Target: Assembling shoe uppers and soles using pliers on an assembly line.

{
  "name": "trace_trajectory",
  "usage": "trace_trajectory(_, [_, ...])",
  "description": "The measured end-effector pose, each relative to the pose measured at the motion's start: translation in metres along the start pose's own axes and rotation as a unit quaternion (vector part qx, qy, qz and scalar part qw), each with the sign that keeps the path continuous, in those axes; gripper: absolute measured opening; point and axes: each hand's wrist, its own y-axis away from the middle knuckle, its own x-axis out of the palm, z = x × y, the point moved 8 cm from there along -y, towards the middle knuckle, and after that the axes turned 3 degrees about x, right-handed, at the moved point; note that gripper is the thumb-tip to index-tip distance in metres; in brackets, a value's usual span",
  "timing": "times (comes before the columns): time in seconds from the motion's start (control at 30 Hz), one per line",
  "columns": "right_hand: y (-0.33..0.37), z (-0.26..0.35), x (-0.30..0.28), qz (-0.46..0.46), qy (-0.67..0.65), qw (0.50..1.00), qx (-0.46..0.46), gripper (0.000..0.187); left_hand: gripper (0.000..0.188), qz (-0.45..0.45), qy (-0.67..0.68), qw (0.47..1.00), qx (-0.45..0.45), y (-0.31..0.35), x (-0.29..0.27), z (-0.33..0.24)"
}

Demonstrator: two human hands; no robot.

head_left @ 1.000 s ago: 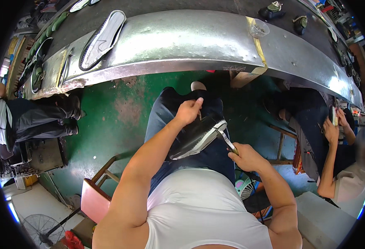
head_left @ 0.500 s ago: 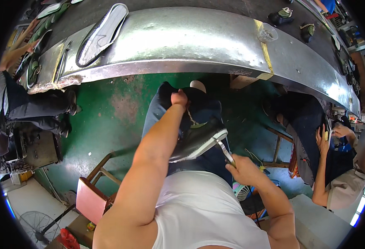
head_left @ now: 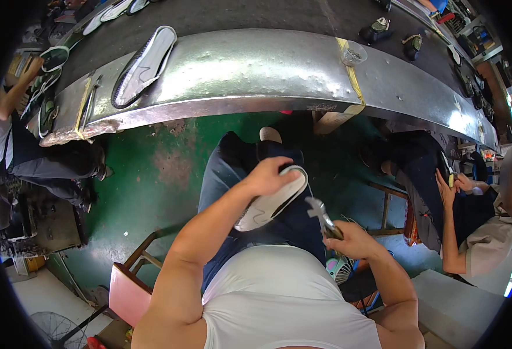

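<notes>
My left hand (head_left: 269, 176) grips a shoe (head_left: 272, 205) over my lap, fingers closed round its far end. Its pale underside faces up, with a dark line drawn along it. To the right, my right hand (head_left: 354, 239) is closed round the handles of metal pincers (head_left: 319, 210). Their head points up and left, just apart from the shoe's edge. A similar unsoled shoe (head_left: 150, 67), pale side up, lies on the metal-topped bench (head_left: 238, 64) ahead.
A clear plastic cup (head_left: 354, 53) stands on the bench, beyond which are dark shoes (head_left: 375, 30). A co-worker (head_left: 468, 232) sits at right; another person's arm (head_left: 17, 90) shows at left. A pink-seated stool (head_left: 129, 294) stands at my left.
The shoe has been turned from its dark upper to its pale underside. My left hand has come nearer, onto its far end. The pincers have left the shoe's edge.
</notes>
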Motion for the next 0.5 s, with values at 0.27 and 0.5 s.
trace_trajectory(0.27, [0.020, 0.039, 0.017, -0.078, -0.186, 0.971, -0.126, 0.031, 0.073, -0.205, 0.366, 0.902, 0.106, 0.109, -0.041, 0.006])
trace_trajectory(0.5, [-0.007, 0.087, 0.055, 0.026, -0.122, 0.976, -0.176, 0.034, 0.079, -0.212, 0.369, 0.894, 0.142, 0.134, -0.051, -0.001])
